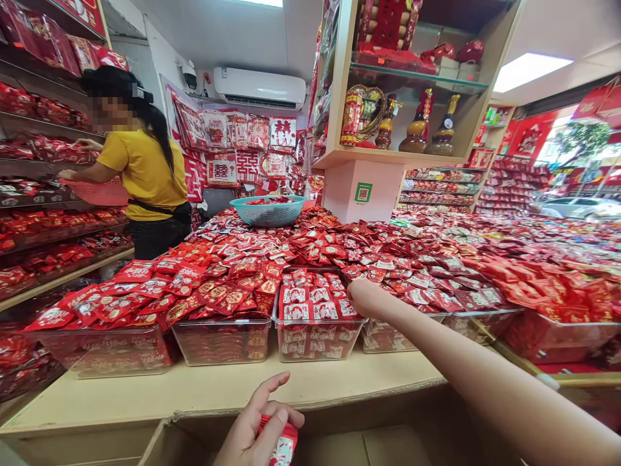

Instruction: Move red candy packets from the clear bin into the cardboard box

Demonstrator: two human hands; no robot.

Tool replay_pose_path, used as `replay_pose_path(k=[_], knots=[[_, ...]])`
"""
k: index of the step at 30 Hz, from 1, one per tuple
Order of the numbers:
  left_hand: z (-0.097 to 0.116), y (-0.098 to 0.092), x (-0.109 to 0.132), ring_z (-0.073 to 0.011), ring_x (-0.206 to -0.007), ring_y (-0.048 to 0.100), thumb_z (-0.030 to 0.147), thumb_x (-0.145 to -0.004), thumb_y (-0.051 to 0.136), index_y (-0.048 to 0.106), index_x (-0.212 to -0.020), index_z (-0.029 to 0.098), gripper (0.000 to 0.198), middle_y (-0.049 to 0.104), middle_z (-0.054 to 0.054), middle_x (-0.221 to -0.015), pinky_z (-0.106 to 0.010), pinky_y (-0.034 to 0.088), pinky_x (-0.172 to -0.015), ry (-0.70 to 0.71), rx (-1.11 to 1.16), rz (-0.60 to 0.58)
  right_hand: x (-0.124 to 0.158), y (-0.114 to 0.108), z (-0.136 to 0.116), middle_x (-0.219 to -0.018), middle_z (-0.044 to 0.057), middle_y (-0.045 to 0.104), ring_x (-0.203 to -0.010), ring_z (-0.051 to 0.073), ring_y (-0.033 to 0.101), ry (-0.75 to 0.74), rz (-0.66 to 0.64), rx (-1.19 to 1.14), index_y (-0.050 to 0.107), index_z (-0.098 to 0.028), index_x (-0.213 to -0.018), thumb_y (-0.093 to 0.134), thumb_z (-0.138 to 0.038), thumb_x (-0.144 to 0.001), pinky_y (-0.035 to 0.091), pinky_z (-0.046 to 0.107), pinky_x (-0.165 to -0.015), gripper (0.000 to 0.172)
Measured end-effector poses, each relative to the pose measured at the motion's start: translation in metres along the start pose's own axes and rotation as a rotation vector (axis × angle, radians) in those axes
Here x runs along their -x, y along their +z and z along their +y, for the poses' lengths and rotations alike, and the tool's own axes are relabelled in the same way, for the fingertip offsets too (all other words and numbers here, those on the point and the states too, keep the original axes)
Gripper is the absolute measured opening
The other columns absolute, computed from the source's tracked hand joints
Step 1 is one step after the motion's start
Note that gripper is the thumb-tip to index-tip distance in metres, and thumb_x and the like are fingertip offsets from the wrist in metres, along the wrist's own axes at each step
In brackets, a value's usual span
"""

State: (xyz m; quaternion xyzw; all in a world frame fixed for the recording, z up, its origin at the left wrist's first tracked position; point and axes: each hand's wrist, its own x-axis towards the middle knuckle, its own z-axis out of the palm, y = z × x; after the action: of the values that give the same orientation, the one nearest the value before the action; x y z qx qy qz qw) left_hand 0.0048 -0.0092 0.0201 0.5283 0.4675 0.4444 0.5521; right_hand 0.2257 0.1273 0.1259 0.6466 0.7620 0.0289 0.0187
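Note:
My left hand (255, 424) sits low at the front edge of the counter, fingers curled round a small red and white packet (281, 446). My right arm stretches forward from the lower right. My right hand (365, 296) rests closed at the rim of a clear bin (317, 343) full of red and white packets, its fingers tucked out of sight. Whether it holds anything is hidden.
Several clear bins of red packets line the beige counter (194, 388), with heaps of packets behind them. A teal basket (268, 210) sits on the pile. A person in a yellow shirt (145, 171) works at the left shelves with a pink basket (99, 192). A pink pillar (361, 188) stands mid-table.

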Motion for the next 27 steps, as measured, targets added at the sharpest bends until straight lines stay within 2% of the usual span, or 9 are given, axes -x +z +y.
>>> replay_pose_path(k=[4,6,8,10,13,16,21,24,27], knots=[[0.012,-0.003,0.003,-0.0109,-0.049,0.051,0.022,-0.068,0.048,0.033,-0.119,0.018,0.053,0.064,-0.004,-0.078,-0.022,0.036,-0.047,-0.128,0.329,-0.031,0.017,-0.006,-0.007,-0.092,0.017,0.058,-0.084,0.022,0.057,-0.023,0.162,-0.051,0.059,-0.009,-0.086,0.044,-0.007,-0.076,0.042,0.029,-0.069,0.018],[0.022,-0.001,0.006,-0.0128,-0.053,0.055,0.016,-0.066,0.048,0.032,-0.12,0.021,0.057,0.064,-0.004,-0.081,-0.022,0.039,-0.049,-0.16,0.432,0.023,0.038,-0.003,-0.019,-0.098,0.014,0.056,-0.089,0.02,0.054,-0.086,0.261,-0.143,0.055,-0.012,-0.093,0.039,-0.013,-0.081,0.04,0.028,-0.074,0.02],[0.03,0.002,0.008,-0.0141,-0.061,0.058,0.015,-0.069,0.051,0.032,-0.121,0.024,0.056,0.062,-0.004,-0.091,-0.023,0.042,-0.053,-0.152,0.473,0.108,0.063,0.011,-0.036,-0.09,0.009,0.058,-0.084,0.017,0.055,-0.186,0.264,-0.412,0.053,-0.015,-0.091,0.039,-0.023,-0.083,0.041,0.026,-0.072,0.018],[0.035,0.006,0.01,-0.0156,-0.071,0.059,0.018,-0.073,0.052,0.033,-0.121,0.027,0.053,0.06,-0.005,-0.1,-0.025,0.045,-0.059,-0.114,0.497,0.15,0.089,0.033,-0.056,-0.076,0.004,0.059,-0.069,0.014,0.055,-0.251,0.088,-0.82,0.051,-0.016,-0.088,0.046,-0.033,-0.079,0.043,0.024,-0.062,0.02],[0.032,0.01,0.01,-0.0165,-0.082,0.059,0.022,-0.078,0.052,0.03,-0.124,0.028,0.052,0.06,-0.006,-0.104,-0.027,0.044,-0.072,-0.033,0.505,0.107,0.115,0.069,-0.084,-0.069,0.001,0.056,-0.059,0.012,0.053,-0.278,-0.291,-1.316,0.049,-0.015,-0.089,0.06,-0.04,-0.067,0.043,0.023,-0.052,0.035],[0.027,0.011,0.01,-0.0164,-0.085,0.058,0.024,-0.079,0.051,0.028,-0.125,0.025,0.051,0.062,-0.006,-0.101,-0.027,0.043,-0.077,0.004,0.439,0.05,0.123,0.088,-0.097,-0.066,0.001,0.053,-0.055,0.011,0.051,-0.312,-0.446,-1.595,0.05,-0.014,-0.079,0.057,-0.047,-0.068,0.042,0.021,-0.046,0.036],[0.027,0.011,0.01,-0.0165,-0.069,0.059,0.03,-0.077,0.054,0.027,-0.124,0.023,0.056,0.065,-0.006,-0.091,-0.028,0.047,-0.063,0.018,0.315,0.005,0.119,0.089,-0.091,-0.058,0.0,0.05,-0.048,0.008,0.047,-0.385,-0.392,-1.599,0.051,-0.012,-0.068,0.045,-0.051,-0.075,0.04,0.021,-0.048,0.04],[0.027,0.009,0.01,-0.0158,-0.066,0.059,0.031,-0.073,0.059,0.024,-0.125,0.022,0.063,0.066,-0.004,-0.082,-0.028,0.046,-0.065,0.021,0.232,0.007,0.12,0.086,-0.086,-0.056,0.0,0.05,-0.05,0.008,0.045,-0.387,-0.356,-1.468,0.054,-0.012,-0.067,0.044,-0.047,-0.077,0.038,0.021,-0.05,0.038],[0.022,0.007,0.009,-0.0165,-0.068,0.059,0.032,-0.074,0.058,0.021,-0.127,0.023,0.065,0.066,-0.002,-0.076,-0.028,0.044,-0.067,0.021,0.166,-0.004,0.123,0.083,-0.083,-0.061,-0.001,0.05,-0.055,0.009,0.043,-0.286,-0.068,-1.173,0.057,-0.014,-0.075,0.059,-0.036,-0.068,0.036,0.022,-0.053,0.023]])
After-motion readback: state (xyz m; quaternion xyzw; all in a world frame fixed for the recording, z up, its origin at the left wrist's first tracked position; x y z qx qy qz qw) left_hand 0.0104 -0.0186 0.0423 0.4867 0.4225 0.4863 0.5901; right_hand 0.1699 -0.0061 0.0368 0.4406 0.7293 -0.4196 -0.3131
